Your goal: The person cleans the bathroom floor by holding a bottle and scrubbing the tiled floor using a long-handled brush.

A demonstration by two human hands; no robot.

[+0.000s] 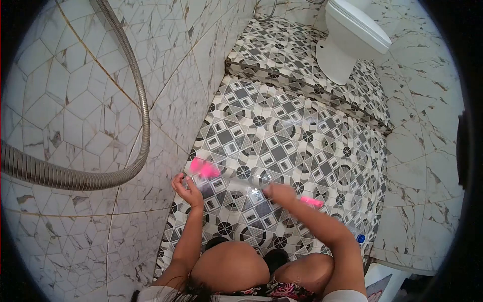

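My right hand point(280, 194), smeared by motion, is closed around the pale handle of a pink-and-white brush point(237, 184). The brush's pink head point(206, 168) points left, close to the wall, and its bristles are too blurred to make out. A pink piece point(312, 202), which looks like the end of the handle, sticks out past my right hand. My left hand point(187, 190) is beside the pink head near the wall, fingers curved and apart, with nothing in it. Under the brush, the patterned tile floor point(266, 216) looks wet and shiny.
A metal shower hose point(143, 110) loops close to the camera on the left. At the back, a white toilet point(342, 45) stands on a raised tiled step point(282, 48). A blue cap point(360, 238) is at the right, near a white stool-like object point(385, 282). Tiled walls flank both sides.
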